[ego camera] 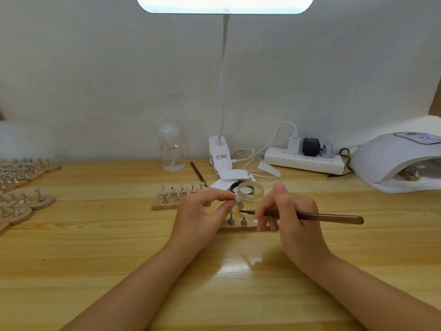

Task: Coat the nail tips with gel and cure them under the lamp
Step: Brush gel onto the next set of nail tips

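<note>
My left hand (202, 211) pinches a small stand with a white nail tip (236, 197) on top, lifted just in front of the open clear gel jar (250, 193). In my right hand (288, 211) I grip a brown-handled brush (331, 217), its dark bristle end pointing left below the held tip. Under both hands lies a wooden base (241, 227) with two more metal stands upright on it. The white curing lamp (393, 161) sits at the far right, with a wooden base of stands inside its opening.
Another wooden base with several tipped stands (177, 194) lies behind my left hand. Several more bases crowd the left table edge (21, 187). A clear bottle (171, 149), a clip desk lamp (220, 154), a power strip (305, 158) and a second brush (198, 173) stand along the wall.
</note>
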`<state>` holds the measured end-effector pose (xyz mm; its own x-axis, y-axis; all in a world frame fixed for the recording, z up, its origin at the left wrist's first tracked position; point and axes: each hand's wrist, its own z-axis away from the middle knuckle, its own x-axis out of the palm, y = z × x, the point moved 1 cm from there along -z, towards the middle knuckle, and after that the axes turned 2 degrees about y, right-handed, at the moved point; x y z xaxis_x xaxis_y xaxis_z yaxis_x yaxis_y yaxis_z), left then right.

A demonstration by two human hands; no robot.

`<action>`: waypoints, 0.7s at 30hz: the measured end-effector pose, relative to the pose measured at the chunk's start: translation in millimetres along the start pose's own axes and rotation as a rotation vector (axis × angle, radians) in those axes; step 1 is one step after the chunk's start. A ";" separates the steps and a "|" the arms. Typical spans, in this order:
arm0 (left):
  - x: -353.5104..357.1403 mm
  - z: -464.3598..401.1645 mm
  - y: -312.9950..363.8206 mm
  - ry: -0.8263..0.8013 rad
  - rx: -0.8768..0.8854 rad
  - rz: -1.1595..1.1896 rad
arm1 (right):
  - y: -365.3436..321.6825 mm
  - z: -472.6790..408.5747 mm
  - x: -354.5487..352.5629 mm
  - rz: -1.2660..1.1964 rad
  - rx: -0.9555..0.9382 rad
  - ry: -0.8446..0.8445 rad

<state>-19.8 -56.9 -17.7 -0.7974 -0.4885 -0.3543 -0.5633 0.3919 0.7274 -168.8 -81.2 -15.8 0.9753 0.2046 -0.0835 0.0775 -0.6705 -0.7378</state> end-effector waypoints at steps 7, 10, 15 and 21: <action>-0.7 0.0 1.3 -0.009 -0.044 0.011 | -1.5 -0.7 -0.5 0.009 0.043 -0.018; -1.1 0.6 1.4 -0.004 -0.078 0.042 | -4.1 -1.1 -0.7 -0.039 0.025 -0.002; -1.0 0.7 3.2 -0.028 -0.051 0.083 | -2.2 -6.7 -3.6 0.292 -0.065 0.015; -1.2 0.7 2.0 -0.077 0.014 0.082 | 4.8 -7.5 -3.6 0.440 -0.086 -0.135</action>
<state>-20.1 -55.0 -16.2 -0.8547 -0.3936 -0.3385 -0.4983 0.4393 0.7475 -170.4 -90.5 -14.1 0.8841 -0.0257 -0.4667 -0.3155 -0.7696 -0.5552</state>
